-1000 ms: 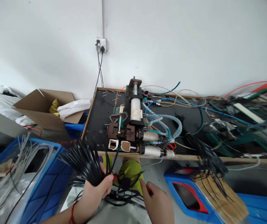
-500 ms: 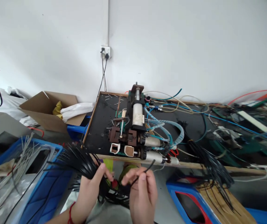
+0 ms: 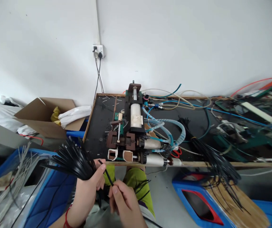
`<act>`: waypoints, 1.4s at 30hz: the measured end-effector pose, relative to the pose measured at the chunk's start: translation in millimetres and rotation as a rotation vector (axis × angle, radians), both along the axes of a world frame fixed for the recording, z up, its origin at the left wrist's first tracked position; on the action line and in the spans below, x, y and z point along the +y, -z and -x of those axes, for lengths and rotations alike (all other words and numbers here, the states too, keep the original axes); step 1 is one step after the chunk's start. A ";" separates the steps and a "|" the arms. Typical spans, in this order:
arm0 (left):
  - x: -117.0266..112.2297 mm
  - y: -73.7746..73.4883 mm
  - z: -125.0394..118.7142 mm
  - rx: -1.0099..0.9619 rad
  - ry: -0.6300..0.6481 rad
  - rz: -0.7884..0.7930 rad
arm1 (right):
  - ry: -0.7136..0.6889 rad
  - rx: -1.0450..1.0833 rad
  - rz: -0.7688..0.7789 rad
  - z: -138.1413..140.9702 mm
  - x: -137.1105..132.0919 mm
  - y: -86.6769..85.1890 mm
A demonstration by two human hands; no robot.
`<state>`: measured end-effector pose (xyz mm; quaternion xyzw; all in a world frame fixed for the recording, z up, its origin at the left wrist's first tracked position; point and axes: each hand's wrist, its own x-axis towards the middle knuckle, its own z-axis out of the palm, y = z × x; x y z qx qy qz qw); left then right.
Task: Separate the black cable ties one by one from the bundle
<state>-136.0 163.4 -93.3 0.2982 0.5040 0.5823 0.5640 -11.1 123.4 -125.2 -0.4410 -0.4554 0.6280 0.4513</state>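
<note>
My left hand point(image 3: 88, 186) grips a fanned bundle of black cable pieces point(image 3: 71, 160) that spreads up and to the left. My right hand point(image 3: 123, 202) pinches a single black cable piece point(image 3: 105, 172), its upper end resting against my left fingers. Both hands are low in the frame, just in front of the bench edge. A small pneumatic machine point(image 3: 131, 129) with a white cylinder and brown jaws stands on the black bench top point(image 3: 100, 123) right above my hands.
A blue crate point(image 3: 31, 190) holding white wires lies at the left. Another blue bin with a wooden board point(image 3: 240, 205) sits at the right, black cable pieces point(image 3: 214, 161) draped over it. An open cardboard box point(image 3: 41, 115) stands at far left; tangled hoses point(image 3: 169, 126) cover the bench.
My right hand dropped lower and moved left, bringing one cable piece up against the bundle. The left hand and bundle shifted slightly left and down. The camera view swung a little.
</note>
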 end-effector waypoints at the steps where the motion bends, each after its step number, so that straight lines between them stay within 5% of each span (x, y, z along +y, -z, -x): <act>1: 1.6 -1.2 -0.3 -0.022 -0.004 -0.001 | 0.031 0.129 0.043 1.0 0.6 3.3; 5: 3.6 -1.7 -0.9 -0.127 -0.042 -0.050 | 0.215 0.686 0.202 9.9 11.7 7.7; 9: 2.5 1.7 0.8 -0.199 -0.076 -0.085 | 0.187 0.977 0.315 16.4 22.2 5.6; 26: -1.8 7.1 4.2 -0.149 0.026 -0.060 | 0.053 1.177 0.447 18.6 26.0 9.8; 34: -5.5 11.9 6.2 -0.089 0.028 -0.086 | 0.101 1.046 0.388 21.8 24.1 11.0; 42: -14.7 22.1 7.3 0.010 0.049 -0.088 | 0.237 0.225 0.123 12.0 20.5 11.9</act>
